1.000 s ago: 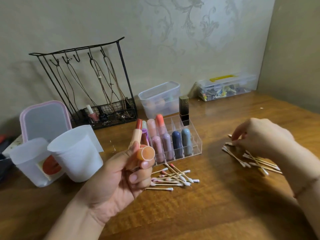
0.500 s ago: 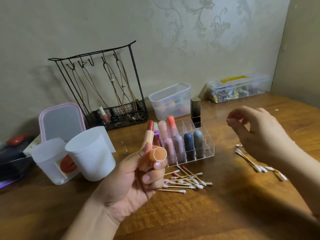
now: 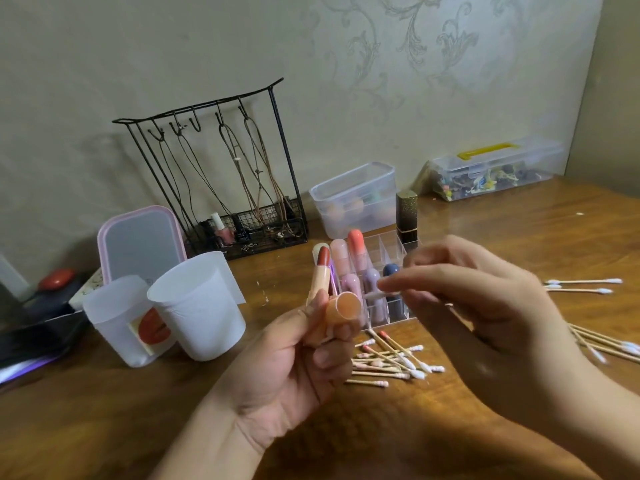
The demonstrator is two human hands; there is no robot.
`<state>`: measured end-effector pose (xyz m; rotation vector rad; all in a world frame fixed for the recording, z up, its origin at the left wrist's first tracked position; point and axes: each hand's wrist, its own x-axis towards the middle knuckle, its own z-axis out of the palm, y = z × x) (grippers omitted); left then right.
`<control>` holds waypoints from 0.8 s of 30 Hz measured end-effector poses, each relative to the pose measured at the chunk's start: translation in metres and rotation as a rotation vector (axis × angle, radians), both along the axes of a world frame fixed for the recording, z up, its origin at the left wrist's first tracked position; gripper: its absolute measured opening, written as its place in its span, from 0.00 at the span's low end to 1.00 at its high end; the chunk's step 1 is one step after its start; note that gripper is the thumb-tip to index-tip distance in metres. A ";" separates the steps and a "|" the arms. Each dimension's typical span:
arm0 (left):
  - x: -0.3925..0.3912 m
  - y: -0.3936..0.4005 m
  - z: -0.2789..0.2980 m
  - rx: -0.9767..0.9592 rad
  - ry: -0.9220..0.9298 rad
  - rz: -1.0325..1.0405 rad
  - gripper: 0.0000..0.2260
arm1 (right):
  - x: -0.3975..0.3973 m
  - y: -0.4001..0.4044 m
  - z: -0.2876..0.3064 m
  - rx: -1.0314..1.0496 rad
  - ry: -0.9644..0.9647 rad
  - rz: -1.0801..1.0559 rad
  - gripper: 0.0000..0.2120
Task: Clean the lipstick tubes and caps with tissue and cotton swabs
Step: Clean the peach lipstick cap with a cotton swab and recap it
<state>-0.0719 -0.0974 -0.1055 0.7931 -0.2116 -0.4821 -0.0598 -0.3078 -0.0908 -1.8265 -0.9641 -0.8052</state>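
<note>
My left hand [image 3: 298, 368] grips an uncapped peach lipstick tube [image 3: 319, 275] with a red bullet, held upright, and also holds its orange cap [image 3: 343, 306] with the open end facing right. My right hand [image 3: 485, 306] pinches a cotton swab [image 3: 384, 293], whose white tip sits just right of the cap's mouth. Behind them a clear acrylic organizer [image 3: 398, 247] holds several capped lipsticks. Used, pink-stained swabs [image 3: 391, 362] lie in a pile on the table below the hands. Clean swabs [image 3: 585, 285] lie at the right.
Two white plastic cups [image 3: 197, 306] stand at the left before a pink-rimmed mirror [image 3: 138, 244]. A black wire jewellery rack [image 3: 221, 174], a clear tub [image 3: 356, 199], a dark gold lipstick [image 3: 407, 216] and a lidded clear box [image 3: 495, 168] line the wall.
My right hand left the clean swab pile at the right, rose with one swab pinched, and came left up to the cap. The left hand kept its hold on tube and cap.
</note>
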 end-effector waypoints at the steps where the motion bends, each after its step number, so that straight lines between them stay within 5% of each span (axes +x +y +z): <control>1: -0.001 -0.001 0.000 0.044 0.007 0.049 0.11 | -0.001 0.001 -0.001 0.010 -0.009 -0.010 0.09; 6: -0.007 -0.011 0.004 0.316 -0.060 0.260 0.16 | 0.001 0.001 -0.005 -0.014 -0.002 -0.055 0.08; 11: -0.011 -0.016 0.010 0.331 -0.034 0.335 0.13 | -0.002 0.002 -0.006 0.004 0.174 0.094 0.12; 17: -0.012 -0.015 0.014 0.342 0.016 0.374 0.09 | 0.000 -0.003 0.000 -0.120 0.300 -0.042 0.08; 24: -0.014 -0.019 0.014 0.522 -0.005 0.449 0.16 | -0.003 0.004 0.001 -0.209 0.508 -0.013 0.07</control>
